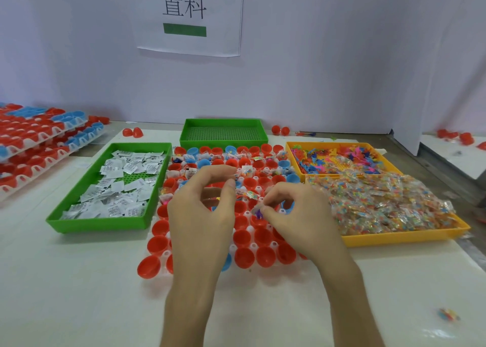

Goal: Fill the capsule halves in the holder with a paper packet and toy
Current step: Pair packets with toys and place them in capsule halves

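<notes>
A person's right hand (pixel 297 215) pinches a small purple toy (pixel 258 212) between thumb and forefinger. It sits just above a red capsule half (pixel 259 223) near the middle of the white holder (pixel 253 246), so the cup lies almost straight below the pinch. The left hand (pixel 202 212) hovers just beside it, thumb and forefinger curved but apart, with nothing visible between them. Paper packets (pixel 115 186) lie in the green tray (pixel 100 227) to the left.

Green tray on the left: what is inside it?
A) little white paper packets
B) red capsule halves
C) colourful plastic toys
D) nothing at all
A: the green tray on the left holds a loose pile of small white paper packets with dark print on them.
</notes>
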Available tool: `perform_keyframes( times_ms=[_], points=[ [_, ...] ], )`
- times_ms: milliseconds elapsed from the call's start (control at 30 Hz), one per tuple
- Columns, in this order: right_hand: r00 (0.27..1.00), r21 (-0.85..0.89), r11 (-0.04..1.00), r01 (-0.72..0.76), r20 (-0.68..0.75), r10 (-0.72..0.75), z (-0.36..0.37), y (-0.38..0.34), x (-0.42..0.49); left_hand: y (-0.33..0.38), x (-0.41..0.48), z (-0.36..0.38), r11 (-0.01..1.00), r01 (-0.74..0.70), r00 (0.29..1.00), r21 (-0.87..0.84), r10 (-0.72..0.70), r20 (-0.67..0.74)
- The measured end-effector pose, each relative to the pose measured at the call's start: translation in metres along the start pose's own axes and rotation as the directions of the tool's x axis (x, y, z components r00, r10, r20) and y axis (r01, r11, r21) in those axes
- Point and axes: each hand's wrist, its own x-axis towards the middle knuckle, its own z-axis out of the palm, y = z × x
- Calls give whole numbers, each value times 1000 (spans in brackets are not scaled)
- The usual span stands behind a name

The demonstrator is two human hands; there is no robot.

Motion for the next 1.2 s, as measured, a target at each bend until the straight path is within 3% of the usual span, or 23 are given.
perform_keyframes(
  times_ms=[467, 633, 867, 1067, 1200],
  points=[
    [989, -161, 981, -113, 74, 126, 12, 7, 2, 4, 0, -7, 1000, -11, 1000, 21, 11, -13],
    [981, -296, 947, -124, 105, 162, 13, 7, 9, 5, 1, -9, 999, -17, 999, 51, 18, -28],
    [969, -473, 880, 42, 235, 79, 11, 3, 22, 4, -1, -14, 997, -41, 999, 61, 43, -26],
    [969, -321, 945, 68, 248, 14, -7, -2, 24, -6, 8, -29, 998, -13, 998, 67, 18, -63],
    [997, -142, 990, 12, 75, -1, -36, 4, 41, -27, 35, -67, 981, 30, 989, 192, -2, -145]
  ],
)
